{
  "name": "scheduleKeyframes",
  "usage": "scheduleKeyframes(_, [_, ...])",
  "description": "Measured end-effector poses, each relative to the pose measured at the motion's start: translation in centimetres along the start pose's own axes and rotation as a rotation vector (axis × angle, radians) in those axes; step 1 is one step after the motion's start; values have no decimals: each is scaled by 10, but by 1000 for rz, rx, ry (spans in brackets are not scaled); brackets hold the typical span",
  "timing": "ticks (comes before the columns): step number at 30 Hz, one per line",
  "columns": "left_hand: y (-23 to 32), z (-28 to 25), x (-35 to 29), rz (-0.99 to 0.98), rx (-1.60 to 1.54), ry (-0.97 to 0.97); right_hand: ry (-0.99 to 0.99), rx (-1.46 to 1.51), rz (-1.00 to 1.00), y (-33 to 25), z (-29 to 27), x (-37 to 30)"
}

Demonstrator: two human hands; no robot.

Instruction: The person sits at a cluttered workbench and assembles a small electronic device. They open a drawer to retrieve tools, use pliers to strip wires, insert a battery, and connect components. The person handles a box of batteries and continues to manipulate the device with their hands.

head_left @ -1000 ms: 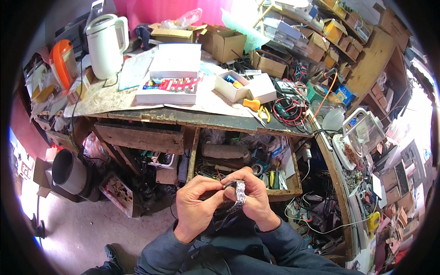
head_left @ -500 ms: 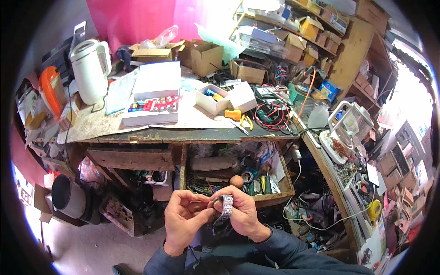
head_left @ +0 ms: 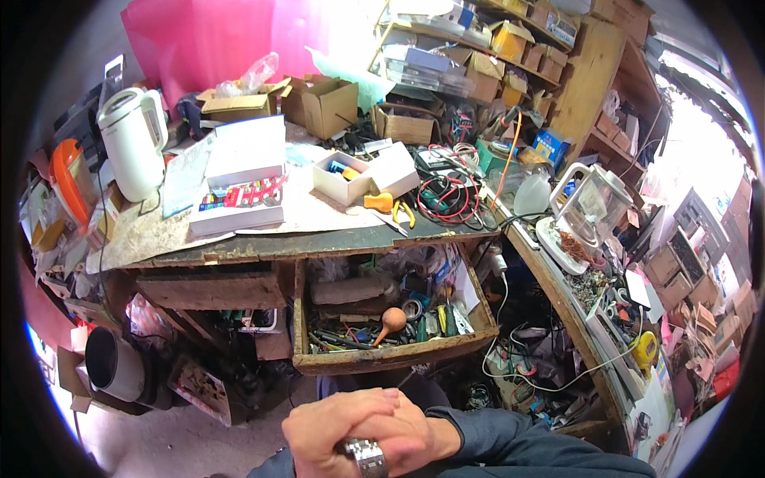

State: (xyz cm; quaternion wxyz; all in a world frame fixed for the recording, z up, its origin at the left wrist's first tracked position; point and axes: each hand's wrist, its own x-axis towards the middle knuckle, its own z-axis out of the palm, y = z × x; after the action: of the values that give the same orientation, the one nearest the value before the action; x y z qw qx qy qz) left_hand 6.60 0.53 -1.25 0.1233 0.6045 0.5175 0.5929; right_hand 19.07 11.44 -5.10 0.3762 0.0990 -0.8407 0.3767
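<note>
My left hand (head_left: 319,430) and my right hand (head_left: 410,434) are pressed together low in the view, in front of the drawer. Both are closed around a wristwatch (head_left: 368,459) with a silver metal-link band. Part of the band shows below the fingers; the dial is hidden. The open drawer (head_left: 398,358) beyond my hands holds a brown rubber bulb blower (head_left: 391,322), green-handled tools (head_left: 451,321), a tape roll (head_left: 412,309) and other small tools.
On the workbench stand a white box of red and blue packets (head_left: 239,219), a small white box (head_left: 341,187), yellow-handled pliers (head_left: 405,213), coiled red and black leads (head_left: 450,199) and a white jug (head_left: 131,147). A cluttered side bench (head_left: 550,279) runs along the right.
Both hands have moved down toward me and changed from fingertip handling of the watch to pressing together around it. The drawer's front and the bulb blower are now uncovered. The view has shifted slightly.
</note>
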Motion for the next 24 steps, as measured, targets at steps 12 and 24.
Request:
scheduleKeyframes(12, [1, 14, -5, 327, -18, 137, -194, 118, -41, 1, 3, -26])
scheduleKeyframes(24, [-73, 45, 37, -274, -207, 114, 510, 551, 485, 67, 0, 6])
